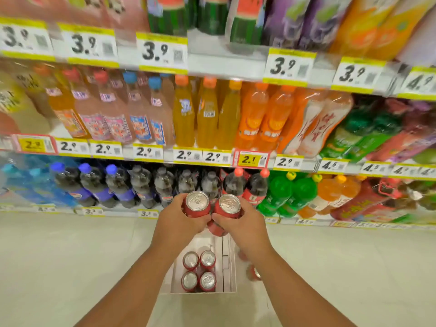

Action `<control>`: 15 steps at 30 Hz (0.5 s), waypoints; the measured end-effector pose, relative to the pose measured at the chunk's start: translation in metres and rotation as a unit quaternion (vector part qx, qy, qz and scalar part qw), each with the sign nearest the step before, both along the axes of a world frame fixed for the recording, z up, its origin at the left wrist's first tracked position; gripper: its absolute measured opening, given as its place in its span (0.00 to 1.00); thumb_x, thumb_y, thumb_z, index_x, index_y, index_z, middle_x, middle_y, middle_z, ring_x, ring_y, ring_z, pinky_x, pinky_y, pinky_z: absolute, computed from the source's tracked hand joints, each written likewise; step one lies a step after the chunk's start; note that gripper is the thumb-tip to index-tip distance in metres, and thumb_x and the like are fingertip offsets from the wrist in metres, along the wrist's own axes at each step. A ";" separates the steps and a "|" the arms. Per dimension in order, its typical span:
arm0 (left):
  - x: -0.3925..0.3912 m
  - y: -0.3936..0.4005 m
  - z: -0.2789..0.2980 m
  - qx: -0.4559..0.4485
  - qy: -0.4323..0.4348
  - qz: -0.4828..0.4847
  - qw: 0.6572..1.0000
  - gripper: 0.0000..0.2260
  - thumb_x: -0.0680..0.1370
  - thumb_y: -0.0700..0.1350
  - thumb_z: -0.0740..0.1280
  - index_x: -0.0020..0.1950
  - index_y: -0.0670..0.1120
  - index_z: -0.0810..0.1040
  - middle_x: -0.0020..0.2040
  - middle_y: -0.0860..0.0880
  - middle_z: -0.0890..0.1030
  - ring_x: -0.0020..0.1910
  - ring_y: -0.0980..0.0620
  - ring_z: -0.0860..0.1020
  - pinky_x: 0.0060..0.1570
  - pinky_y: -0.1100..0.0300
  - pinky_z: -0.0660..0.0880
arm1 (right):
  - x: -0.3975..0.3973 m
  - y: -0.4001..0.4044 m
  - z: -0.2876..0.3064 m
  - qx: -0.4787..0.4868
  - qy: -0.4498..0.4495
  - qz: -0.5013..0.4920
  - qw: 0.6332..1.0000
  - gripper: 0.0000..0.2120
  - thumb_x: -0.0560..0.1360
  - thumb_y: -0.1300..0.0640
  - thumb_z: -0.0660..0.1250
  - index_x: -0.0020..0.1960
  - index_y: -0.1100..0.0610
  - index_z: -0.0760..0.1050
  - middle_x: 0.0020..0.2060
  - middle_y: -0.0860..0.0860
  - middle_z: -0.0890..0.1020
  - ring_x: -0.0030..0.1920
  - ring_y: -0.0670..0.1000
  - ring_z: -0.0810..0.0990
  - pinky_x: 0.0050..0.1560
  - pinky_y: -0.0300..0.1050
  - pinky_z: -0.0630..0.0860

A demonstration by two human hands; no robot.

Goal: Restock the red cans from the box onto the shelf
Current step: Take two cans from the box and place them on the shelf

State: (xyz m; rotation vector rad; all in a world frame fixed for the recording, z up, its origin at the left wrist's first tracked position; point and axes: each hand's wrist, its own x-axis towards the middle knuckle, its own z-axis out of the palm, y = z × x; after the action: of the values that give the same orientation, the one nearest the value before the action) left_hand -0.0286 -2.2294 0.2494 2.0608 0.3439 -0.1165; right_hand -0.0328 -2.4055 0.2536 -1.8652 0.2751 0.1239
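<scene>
From the head camera, looking forward and down, both bare arms reach out over a white box [230, 267] that sits on the pale floor [70, 256] in front of a drinks shelf [212, 159]. The left hand [181, 221] is wrapped around a red can [197, 204], its grip closed on the can's side from the left and below, so that the silver top with the pull tab faces up above the fingers. The right hand [240, 224] holds a second red can [230, 206] in the same way from the right, its grip closed around the body with the silver top clear above the thumb. The two cans stand upright and just beside each other, touching or nearly so, and the thumbs of the two hands meet between them. Under the hands a further bit of red [217, 228] shows; whether it is a third can cannot be told. Both held cans hang in the air above the far end of the box, level in the picture with the lowest shelf row of dark cola bottles [165, 187]. In the box four more red cans [199, 271] stand upright in a two-by-two block against its left side, their tops up. Blurred red shapes [253, 273] lie on the floor just right of the box, partly hidden by the right forearm. Yellow-edged price tags [162, 53] run along the shelf edges.
</scene>
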 end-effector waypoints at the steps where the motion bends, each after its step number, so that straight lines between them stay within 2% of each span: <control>1: 0.001 -0.001 0.033 0.002 -0.001 0.002 1.000 0.29 0.59 0.58 0.80 0.57 0.63 0.73 0.45 0.65 0.81 0.42 0.74 0.76 0.37 0.73 0.69 | 0.001 -0.002 0.033 -0.008 -0.005 0.005 1.000 0.23 0.61 0.52 0.82 0.53 0.46 0.79 0.41 0.37 0.84 0.42 0.34 0.81 0.38 0.25 0.73; 5: 0.007 -0.006 0.166 0.011 -0.026 0.001 1.000 0.28 0.59 0.58 0.80 0.54 0.63 0.70 0.42 0.66 0.78 0.41 0.72 0.75 0.35 0.72 0.67 | 0.005 -0.008 0.167 -0.047 -0.022 0.012 0.999 0.27 0.59 0.46 0.81 0.55 0.42 0.76 0.43 0.37 0.83 0.41 0.30 0.79 0.38 0.25 0.71; 7: 0.012 -0.007 0.231 0.012 -0.046 -0.005 0.999 0.29 0.59 0.58 0.80 0.54 0.63 0.70 0.42 0.66 0.78 0.41 0.72 0.74 0.35 0.72 0.67 | 0.008 -0.010 0.231 -0.053 -0.032 0.005 0.998 0.30 0.57 0.44 0.81 0.55 0.40 0.71 0.41 0.36 0.81 0.40 0.28 0.78 0.34 0.25 0.71; 9: 0.014 -0.006 0.294 0.015 -0.060 -0.011 0.998 0.28 0.60 0.59 0.80 0.54 0.63 0.71 0.42 0.67 0.77 0.38 0.74 0.74 0.34 0.73 0.66 | 0.010 -0.013 0.293 -0.062 -0.046 0.006 0.997 0.30 0.56 0.41 0.81 0.52 0.40 0.69 0.40 0.36 0.80 0.39 0.30 0.79 0.33 0.26 0.72; 11: 0.016 -0.005 0.355 0.016 -0.072 -0.019 0.997 0.25 0.61 0.60 0.80 0.50 0.65 0.71 0.40 0.68 0.76 0.36 0.76 0.75 0.34 0.73 0.66 | 0.012 -0.014 0.353 -0.071 -0.059 0.014 0.996 0.28 0.55 0.39 0.80 0.49 0.41 0.70 0.40 0.36 0.81 0.39 0.32 0.79 0.36 0.29 0.74; 13: 0.019 -0.006 0.411 0.007 -0.081 -0.020 0.996 0.25 0.61 0.59 0.80 0.52 0.64 0.71 0.42 0.67 0.77 0.41 0.71 0.77 0.34 0.70 0.68 | 0.014 -0.014 0.410 -0.071 -0.072 0.014 0.995 0.28 0.54 0.38 0.80 0.48 0.40 0.71 0.41 0.38 0.83 0.40 0.34 0.81 0.40 0.35 0.78; 14: 0.021 -0.006 0.437 0.004 -0.088 -0.016 0.996 0.26 0.62 0.58 0.80 0.53 0.62 0.72 0.43 0.66 0.78 0.43 0.68 0.78 0.34 0.69 0.69 | 0.016 -0.014 0.438 -0.069 -0.077 0.015 0.995 0.28 0.53 0.37 0.79 0.48 0.40 0.71 0.41 0.39 0.83 0.40 0.35 0.81 0.41 0.36 0.79; 15: 0.023 -0.006 0.463 0.009 -0.095 -0.009 0.995 0.26 0.62 0.58 0.81 0.54 0.61 0.73 0.42 0.65 0.78 0.42 0.67 0.78 0.34 0.69 0.69 | 0.017 -0.014 0.465 -0.069 -0.082 0.017 0.994 0.28 0.53 0.37 0.79 0.48 0.39 0.71 0.41 0.38 0.82 0.40 0.34 0.81 0.39 0.33 0.78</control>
State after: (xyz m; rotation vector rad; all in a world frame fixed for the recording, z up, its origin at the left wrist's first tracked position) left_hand -0.0060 -2.2356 0.7125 2.0736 0.2088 0.0715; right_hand -0.0160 -2.4197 0.7188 -2.0057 0.1404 -0.0259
